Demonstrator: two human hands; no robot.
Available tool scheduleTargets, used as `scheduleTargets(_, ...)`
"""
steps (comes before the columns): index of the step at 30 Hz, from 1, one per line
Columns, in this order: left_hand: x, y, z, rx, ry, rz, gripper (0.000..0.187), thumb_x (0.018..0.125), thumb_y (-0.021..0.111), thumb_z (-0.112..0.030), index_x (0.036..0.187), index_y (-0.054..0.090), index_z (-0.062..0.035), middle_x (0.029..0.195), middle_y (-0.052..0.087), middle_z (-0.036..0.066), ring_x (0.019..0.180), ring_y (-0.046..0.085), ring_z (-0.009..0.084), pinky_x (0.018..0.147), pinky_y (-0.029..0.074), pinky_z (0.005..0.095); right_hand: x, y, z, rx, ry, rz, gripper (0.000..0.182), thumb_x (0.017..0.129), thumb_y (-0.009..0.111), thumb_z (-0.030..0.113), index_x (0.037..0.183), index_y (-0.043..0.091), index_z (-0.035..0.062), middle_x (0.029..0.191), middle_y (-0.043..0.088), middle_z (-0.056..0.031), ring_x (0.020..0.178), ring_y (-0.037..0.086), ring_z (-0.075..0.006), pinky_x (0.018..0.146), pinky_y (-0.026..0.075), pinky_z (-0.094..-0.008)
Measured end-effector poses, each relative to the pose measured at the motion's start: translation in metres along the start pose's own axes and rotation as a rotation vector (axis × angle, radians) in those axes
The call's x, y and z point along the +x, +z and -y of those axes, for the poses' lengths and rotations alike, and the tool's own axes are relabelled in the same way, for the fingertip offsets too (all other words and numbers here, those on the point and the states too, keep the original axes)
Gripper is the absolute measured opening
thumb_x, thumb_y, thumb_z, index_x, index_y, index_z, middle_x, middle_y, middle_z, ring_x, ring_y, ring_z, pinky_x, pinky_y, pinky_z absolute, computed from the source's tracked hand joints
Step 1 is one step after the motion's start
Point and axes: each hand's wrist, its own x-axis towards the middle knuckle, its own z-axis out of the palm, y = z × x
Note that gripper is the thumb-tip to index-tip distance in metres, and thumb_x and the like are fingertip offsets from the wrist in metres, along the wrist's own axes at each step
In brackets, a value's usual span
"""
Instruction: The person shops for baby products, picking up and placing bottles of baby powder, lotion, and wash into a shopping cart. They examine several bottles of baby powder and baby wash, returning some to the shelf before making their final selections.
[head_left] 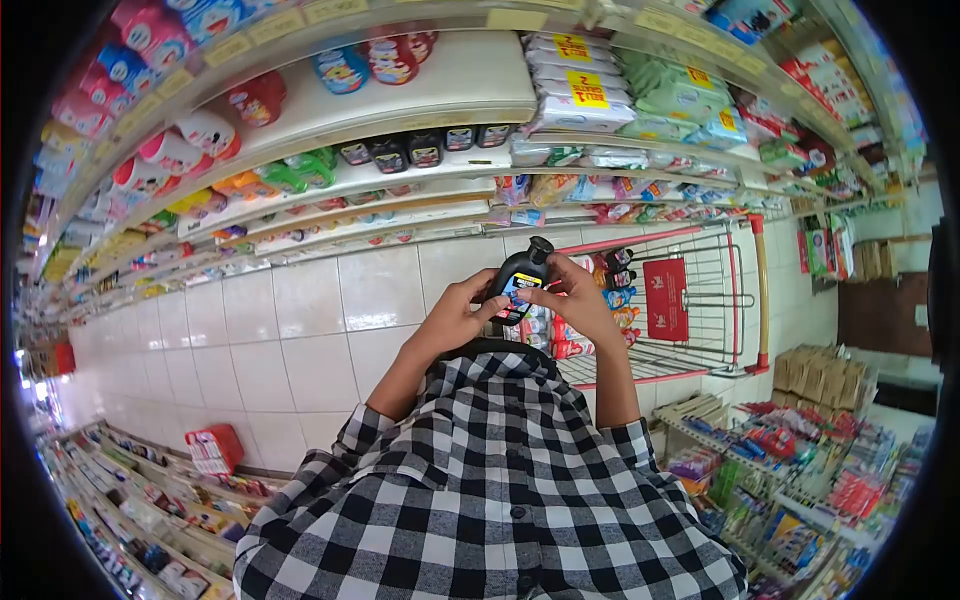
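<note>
A black bottle (521, 268) with a dark cap and a printed label is held upright, slightly tilted, in front of my chest. My left hand (462, 308) grips its left side, thumb on the label. From the other side my right hand (577, 297) closes on it, its thumb also across the label. Just beyond my right hand stands a wire shopping cart (742, 290) with red edging, holding several bottles (620, 297) in different colours. Similar black bottles (425, 148) line a shelf ahead.
Store shelves (450, 95) curve across the front with bottles and white-and-yellow wipe packs (582, 88). Low shelving (130, 500) is behind left, with a red basket (214, 450) on the tiled floor (300, 330). A display rack (760, 470) stands at the right, near stacked brown packs (820, 385).
</note>
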Motion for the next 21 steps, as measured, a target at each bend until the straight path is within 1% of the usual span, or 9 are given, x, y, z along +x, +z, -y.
scheduleTargets(5,0.000,-0.012,0.026,0.132,0.118,-0.178,0.049,0.092,0.061,-0.013,0.136,0.042,-0.0010,0.118,0.061,0.014,0.106,0.060,0.0195,0.095,0.045,0.0331,0.033,0.004,0.024,-0.160,-0.034,0.083,0.046,0.074,0.081,0.020,0.108,0.059,-0.0012,0.092,0.066,-0.0128,0.084,0.064,-0.0174,0.075,0.051,-0.0308)
scheduleTargets(7,-0.004,-0.020,0.036,0.199,0.155,-0.430,0.062,0.091,0.063,-0.014,0.144,0.033,-0.0074,0.127,0.056,0.017,0.110,0.059,0.0229,0.095,0.044,0.0351,0.057,0.014,0.016,-0.348,-0.235,-0.127,0.042,0.075,0.078,0.016,0.108,0.059,-0.0013,0.093,0.066,-0.0150,0.086,0.065,-0.0231,0.077,0.050,-0.0324)
scheduleTargets(8,-0.004,-0.027,0.044,0.187,0.114,-0.449,0.067,0.091,0.064,-0.019,0.147,0.028,-0.0110,0.132,0.052,0.018,0.112,0.059,0.0251,0.095,0.044,0.0367,0.073,0.016,0.014,-0.309,-0.293,-0.159,0.041,0.075,0.077,0.013,0.109,0.058,-0.0017,0.096,0.065,-0.0164,0.088,0.065,-0.0288,0.078,0.049,-0.0341)
scheduleTargets(9,-0.008,-0.034,0.046,0.174,0.115,-0.462,0.067,0.091,0.064,-0.019,0.147,0.028,-0.0110,0.132,0.052,0.018,0.112,0.059,0.0251,0.095,0.044,0.0367,0.090,0.019,0.013,-0.320,-0.294,-0.144,0.041,0.075,0.077,0.013,0.109,0.058,-0.0017,0.096,0.065,-0.0164,0.088,0.065,-0.0288,0.078,0.049,-0.0341)
scheduleTargets(11,-0.018,-0.048,0.049,0.169,-0.140,-0.391,0.066,0.091,0.063,-0.023,0.146,0.030,-0.0101,0.131,0.053,0.019,0.110,0.059,0.0252,0.095,0.045,0.0366,0.123,0.023,0.010,-0.354,-0.398,-0.289,0.041,0.075,0.076,0.012,0.109,0.058,-0.0013,0.099,0.062,-0.0172,0.088,0.064,-0.0303,0.078,0.050,-0.0356)
scheduleTargets(15,-0.051,-0.074,0.146,0.287,-0.305,-0.298,0.060,0.091,0.059,-0.036,0.138,0.042,-0.0041,0.123,0.058,0.023,0.107,0.060,0.0340,0.091,0.048,0.0376,0.181,0.038,-0.012,-0.443,-0.414,-0.269,0.040,0.075,0.076,0.012,0.109,0.058,-0.0014,0.100,0.060,-0.0174,0.087,0.063,-0.0331,0.076,0.050,-0.0372)
scheduleTargets(17,-0.084,-0.088,0.216,0.324,-0.420,-0.287,0.059,0.089,0.059,-0.039,0.133,0.048,-0.0016,0.124,0.058,0.023,0.108,0.060,0.0330,0.091,0.048,0.0368,0.204,0.044,-0.026,-0.483,-0.452,-0.296,0.039,0.076,0.075,0.009,0.109,0.058,-0.0010,0.101,0.061,-0.0179,0.089,0.063,-0.0341,0.076,0.051,-0.0382)
scheduleTargets(19,-0.118,-0.094,0.244,0.250,-0.584,-0.347,0.054,0.088,0.062,-0.038,0.125,0.055,0.0010,0.122,0.060,0.023,0.110,0.060,0.0338,0.091,0.048,0.0372,0.217,0.050,-0.029,-0.461,-0.470,-0.284,0.040,0.076,0.075,0.008,0.110,0.057,-0.0017,0.102,0.061,-0.0192,0.091,0.063,-0.0354,0.076,0.051,-0.0394)
scheduleTargets(21,-0.159,-0.094,0.270,0.217,-0.608,-0.510,0.049,0.087,0.062,-0.036,0.117,0.059,0.0039,0.107,0.066,0.023,0.092,0.066,0.0301,0.081,0.051,0.0360,0.223,0.056,-0.030,-0.533,-0.499,-0.352,0.040,0.075,0.075,0.008,0.109,0.057,-0.0031,0.102,0.061,-0.0205,0.092,0.063,-0.0365,0.077,0.052,-0.0393)
